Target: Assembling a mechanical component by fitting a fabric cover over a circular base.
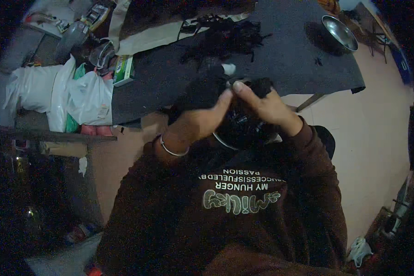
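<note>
Left hand (204,120) and right hand (273,108) meet thumb to thumb, both closed on black material (198,95), pinched at the table's near edge; exact hold point too dark to tell. Material spreads left of the thumbs, nearer left hand; its long axis unclear. Small white piece (229,69) just beyond the thumbs; loose black strands (232,39) farther out on the dark-covered table (156,87).
</note>
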A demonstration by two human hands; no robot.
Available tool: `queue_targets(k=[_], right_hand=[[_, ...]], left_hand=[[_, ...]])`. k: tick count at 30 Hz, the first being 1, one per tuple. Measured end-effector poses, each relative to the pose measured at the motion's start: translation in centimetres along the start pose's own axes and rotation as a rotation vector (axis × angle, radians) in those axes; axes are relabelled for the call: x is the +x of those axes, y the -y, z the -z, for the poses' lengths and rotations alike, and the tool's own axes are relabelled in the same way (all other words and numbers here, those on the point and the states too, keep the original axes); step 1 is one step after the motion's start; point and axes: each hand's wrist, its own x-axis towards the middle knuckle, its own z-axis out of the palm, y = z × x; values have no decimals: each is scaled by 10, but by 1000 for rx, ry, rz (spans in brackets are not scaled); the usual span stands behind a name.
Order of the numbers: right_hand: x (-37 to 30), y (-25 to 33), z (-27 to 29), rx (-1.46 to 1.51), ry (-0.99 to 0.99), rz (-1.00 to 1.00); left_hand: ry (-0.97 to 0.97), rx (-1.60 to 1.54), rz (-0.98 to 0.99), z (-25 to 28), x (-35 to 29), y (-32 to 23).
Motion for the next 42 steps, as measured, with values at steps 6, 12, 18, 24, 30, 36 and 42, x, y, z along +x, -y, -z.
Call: queue_targets(k=[6,12,18,24,30,36,42], right_hand=[[6,-23,3,-185,65,152],[3,-1,6,-302,-45,204],[5,-3,9,-344,-22,227],[2,6,0,-71,-147,345],[6,-4,0,-73,-118,213],[3,1,4,-337,173,-132],[1,-12,-12,-88,30,185]], left_hand=[[419,-259,794,16,5,13],[325,-332,520,3,-10,36],[520,-185,921,-2,-5,48],[449,-491,248,1,-10,29],[493,79,-134,10,-15,30],[490,-26,123,15,-4,9],[103,158,-299,9,3,-4]])
